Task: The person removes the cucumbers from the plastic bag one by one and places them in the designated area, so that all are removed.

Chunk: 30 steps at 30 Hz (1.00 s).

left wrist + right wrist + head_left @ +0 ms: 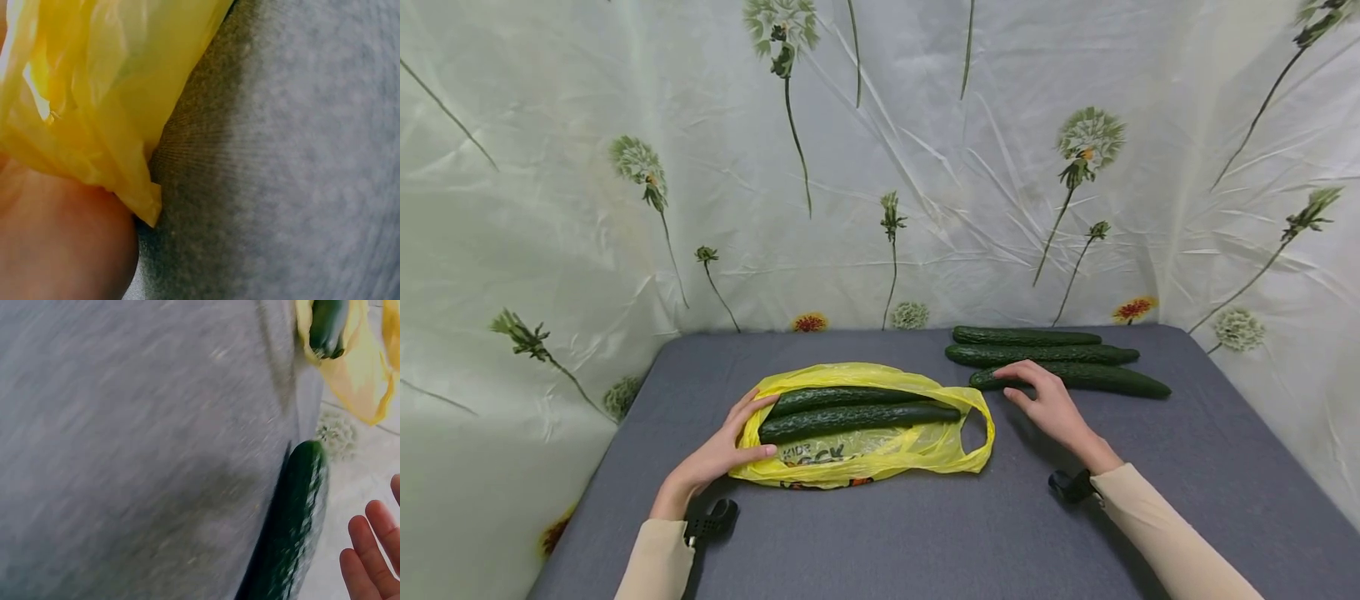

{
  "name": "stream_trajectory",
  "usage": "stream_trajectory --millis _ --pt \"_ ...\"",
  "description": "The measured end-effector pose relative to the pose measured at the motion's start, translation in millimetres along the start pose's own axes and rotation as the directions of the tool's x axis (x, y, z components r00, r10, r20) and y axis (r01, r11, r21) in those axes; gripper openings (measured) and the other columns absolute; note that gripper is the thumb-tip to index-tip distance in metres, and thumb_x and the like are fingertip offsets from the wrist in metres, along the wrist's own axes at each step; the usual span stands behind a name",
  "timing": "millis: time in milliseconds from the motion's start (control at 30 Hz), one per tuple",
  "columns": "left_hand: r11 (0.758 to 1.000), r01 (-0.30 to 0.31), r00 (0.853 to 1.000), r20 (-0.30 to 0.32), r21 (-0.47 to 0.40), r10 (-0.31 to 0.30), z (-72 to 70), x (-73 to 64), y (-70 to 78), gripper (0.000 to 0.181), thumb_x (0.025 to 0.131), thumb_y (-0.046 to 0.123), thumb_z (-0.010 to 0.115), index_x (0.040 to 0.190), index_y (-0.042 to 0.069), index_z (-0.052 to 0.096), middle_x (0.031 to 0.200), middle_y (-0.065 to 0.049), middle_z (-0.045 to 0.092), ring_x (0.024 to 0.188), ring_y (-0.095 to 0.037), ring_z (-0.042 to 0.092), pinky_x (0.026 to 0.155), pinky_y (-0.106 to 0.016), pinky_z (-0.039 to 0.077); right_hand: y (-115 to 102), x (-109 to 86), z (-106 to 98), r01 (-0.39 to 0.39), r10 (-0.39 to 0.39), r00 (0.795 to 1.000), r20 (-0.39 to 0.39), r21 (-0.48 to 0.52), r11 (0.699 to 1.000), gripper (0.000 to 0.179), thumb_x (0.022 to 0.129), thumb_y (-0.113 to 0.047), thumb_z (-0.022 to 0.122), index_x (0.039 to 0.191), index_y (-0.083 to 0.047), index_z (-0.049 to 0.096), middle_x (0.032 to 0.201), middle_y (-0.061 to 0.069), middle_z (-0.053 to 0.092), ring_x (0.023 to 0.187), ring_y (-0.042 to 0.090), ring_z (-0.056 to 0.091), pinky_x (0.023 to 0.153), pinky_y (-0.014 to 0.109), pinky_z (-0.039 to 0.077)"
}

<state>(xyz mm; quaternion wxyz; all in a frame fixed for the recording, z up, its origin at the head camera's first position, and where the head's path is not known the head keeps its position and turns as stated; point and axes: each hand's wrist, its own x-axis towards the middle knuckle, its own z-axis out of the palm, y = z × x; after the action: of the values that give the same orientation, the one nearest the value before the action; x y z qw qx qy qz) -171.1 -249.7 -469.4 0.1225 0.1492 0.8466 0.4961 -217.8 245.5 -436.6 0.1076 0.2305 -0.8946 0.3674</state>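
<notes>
A yellow plastic bag (880,458) lies with its mouth open on the grey table. Inside it two long green cucumbers (857,418) lie side by side. At the bag's left end my left hand (722,446) holds the rim, thumb on the near side and fingers on the far side. Yellow film (94,112) covers part of that hand in the left wrist view. My right hand (1048,406) hovers at the left end of the nearest of three loose cucumbers (1097,377). In the right wrist view, its loosely bent fingers (374,553) appear apart from that cucumber (290,525).
Behind the nearest loose cucumber lie a middle one (1037,355) and a far one (1026,336), near the table's back edge. A handle loop (991,433) of the bag points right. A flower-printed curtain (880,167) hangs behind the table (910,542).
</notes>
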Motion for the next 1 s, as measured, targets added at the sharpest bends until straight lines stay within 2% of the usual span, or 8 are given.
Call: stream_trajectory --millis 267,700,1000 --pt "1.0 -0.001 1.0 -0.004 -0.003 0.001 0.3 0.4 0.2 0.072 0.089 0.023 0.069 0.15 0.021 0.031 0.158 -0.014 -0.009 0.139 -0.048 -0.007 0.094 -0.078 0.01 -14.8 9.0 7.1 0.059 -0.059 0.998 -0.006 0.064 0.996 0.028 0.087 0.005 0.066 0.114 -0.001 0.065 0.112 0.01 0.062 0.103 0.03 0.058 0.084 0.053 0.047" --pt "1.0 0.013 1.0 0.001 0.006 -0.013 -0.2 2.3 2.6 0.073 0.088 0.025 0.069 0.15 0.023 0.03 0.158 -0.013 -0.009 0.139 -0.048 -0.006 0.094 -0.077 0.012 -33.0 17.5 14.9 0.093 -0.096 0.995 0.02 0.12 0.988 0.028 0.088 0.003 0.065 0.115 -0.004 0.066 0.111 0.009 0.062 0.1 0.032 0.06 0.084 0.047 0.049" --pt "1.0 0.005 1.0 0.004 0.001 -0.005 -0.3 1.7 2.4 0.073 0.088 0.023 0.069 0.15 0.022 0.03 0.158 -0.013 -0.009 0.139 -0.048 -0.006 0.094 -0.078 0.011 -46.7 23.1 30.4 0.152 -0.163 0.985 0.054 0.165 0.975 0.029 0.088 0.004 0.065 0.116 -0.002 0.065 0.113 0.008 0.062 0.102 0.028 0.06 0.085 0.044 0.049"
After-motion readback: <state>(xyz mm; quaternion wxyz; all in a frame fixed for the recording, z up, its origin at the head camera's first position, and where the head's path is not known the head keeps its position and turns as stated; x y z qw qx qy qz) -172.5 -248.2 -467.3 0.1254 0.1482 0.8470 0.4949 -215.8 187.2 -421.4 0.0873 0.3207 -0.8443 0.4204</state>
